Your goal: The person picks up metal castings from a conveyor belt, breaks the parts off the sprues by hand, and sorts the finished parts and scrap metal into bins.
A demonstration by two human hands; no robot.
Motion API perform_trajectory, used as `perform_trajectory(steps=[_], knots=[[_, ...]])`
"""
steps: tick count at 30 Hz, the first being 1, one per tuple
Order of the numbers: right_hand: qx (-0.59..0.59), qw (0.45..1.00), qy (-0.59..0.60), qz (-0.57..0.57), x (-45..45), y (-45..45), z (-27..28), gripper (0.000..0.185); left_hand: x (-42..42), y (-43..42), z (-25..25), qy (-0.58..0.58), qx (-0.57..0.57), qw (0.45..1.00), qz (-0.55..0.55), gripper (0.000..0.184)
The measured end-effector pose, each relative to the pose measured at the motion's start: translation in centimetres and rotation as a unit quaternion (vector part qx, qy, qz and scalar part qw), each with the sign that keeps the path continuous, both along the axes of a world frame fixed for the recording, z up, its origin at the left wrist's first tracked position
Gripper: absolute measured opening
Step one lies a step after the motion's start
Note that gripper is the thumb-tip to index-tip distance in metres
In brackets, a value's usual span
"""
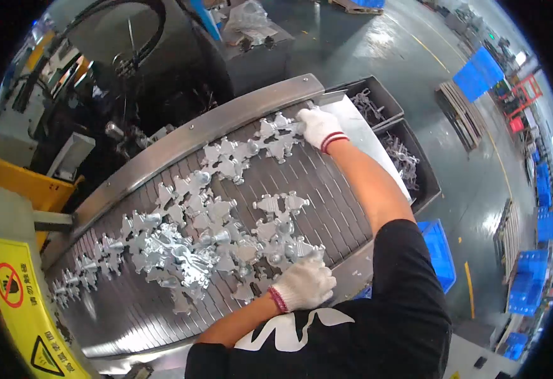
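My left hand (305, 283), in a white knit glove with a red cuff, is at the near side of a slatted metal conveyor (327, 189). Its fingers curl round the end of a silvery metal casting (281, 228), and the glove hides the grip. Further up the belt, my right hand (322, 127), gloved the same way, closes on the end of another branched metal casting (278, 136). Its fingertips are partly hidden. Between and left of my hands lies a tangled heap of similar castings (188, 249), with a trail of them (93, 268) toward the lower left.
A raised steel rail (194, 126) borders the belt's far side. Dark bins (425, 161) holding metal pieces stand past the belt's end, beside a pale sloping plate (368, 136). A blue crate (437, 252) is by my right arm. A yellow warning panel (20, 303) stands at left.
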State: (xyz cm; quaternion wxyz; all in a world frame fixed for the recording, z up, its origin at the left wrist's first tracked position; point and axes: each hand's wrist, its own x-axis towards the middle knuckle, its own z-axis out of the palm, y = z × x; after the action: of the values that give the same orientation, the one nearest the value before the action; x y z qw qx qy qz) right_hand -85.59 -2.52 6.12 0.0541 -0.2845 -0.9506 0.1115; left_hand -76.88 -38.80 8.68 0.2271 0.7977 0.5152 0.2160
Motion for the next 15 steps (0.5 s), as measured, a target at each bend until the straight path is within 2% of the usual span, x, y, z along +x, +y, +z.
perform_trajectory(steps=[1, 2, 3, 4, 6, 7, 8, 9, 10, 11, 12, 13, 14, 15], knots=[[0.013, 1.000, 0.001, -0.004, 0.8, 0.2, 0.0, 0.032, -0.2, 0.0, -0.1, -0.007, 0.001, 1.000, 0.009, 0.019], [0.026, 1.000, 0.003, -0.011, 1.8, 0.3, 0.1, 0.033, -0.6, -0.1, -0.2, -0.071, 0.010, 0.997, 0.013, 0.019], [0.072, 0.995, -0.029, -0.055, 2.4, 0.9, 0.5, 0.037, -0.9, -0.1, -0.2, -0.135, 0.022, 0.991, 0.017, 0.018], [0.058, 0.993, -0.018, -0.102, 3.9, 1.0, 1.7, 0.038, -1.0, 0.1, 0.1, -0.147, 0.000, 0.989, 0.020, 0.020], [0.060, 0.983, -0.017, -0.171, 7.4, 0.9, 3.8, 0.043, -1.6, 0.4, 1.2, -0.202, -0.047, 0.973, 0.099, 0.027], [0.065, 0.983, -0.026, -0.170, 9.0, 2.1, 3.0, 0.044, -1.9, 0.4, 1.9, -0.238, -0.125, 0.953, 0.140, 0.046], [0.058, 0.982, -0.059, -0.168, 10.5, 0.1, 5.4, 0.042, -1.2, 0.3, 1.0, -0.318, -0.113, 0.913, 0.228, 0.053], [0.073, 0.988, -0.059, -0.119, 12.4, -1.5, 6.5, 0.039, -0.4, 0.4, -0.2, -0.394, -0.100, 0.859, 0.310, 0.060], [0.094, 0.990, -0.050, -0.091, 13.7, -4.2, 8.1, 0.039, -0.6, 1.2, -0.3, -0.516, -0.132, 0.784, 0.319, 0.072], [0.074, 0.995, 0.018, -0.060, 15.0, -8.3, 10.7, 0.040, -0.8, 2.2, -0.1, -0.577, -0.124, 0.738, 0.328, 0.069], [0.029, 0.998, 0.016, -0.052, 15.9, -11.7, 12.3, 0.039, -1.0, 3.1, 0.4, -0.634, -0.117, 0.687, 0.335, 0.067], [0.001, 0.996, 0.079, -0.033, 16.9, -15.1, 13.0, 0.031, -1.6, 3.8, 1.5, -0.676, -0.158, 0.656, 0.296, 0.051], [-0.042, 0.994, 0.103, -0.008, 17.7, -18.2, 13.6, 0.025, -2.7, 3.7, 1.9, -0.526, -0.099, 0.808, 0.247, 0.042], [-0.037, 0.992, 0.120, -0.001, 18.3, -21.3, 13.2, 0.022, -3.3, 3.0, 2.0, -0.348, -0.036, 0.918, 0.185, 0.034]])
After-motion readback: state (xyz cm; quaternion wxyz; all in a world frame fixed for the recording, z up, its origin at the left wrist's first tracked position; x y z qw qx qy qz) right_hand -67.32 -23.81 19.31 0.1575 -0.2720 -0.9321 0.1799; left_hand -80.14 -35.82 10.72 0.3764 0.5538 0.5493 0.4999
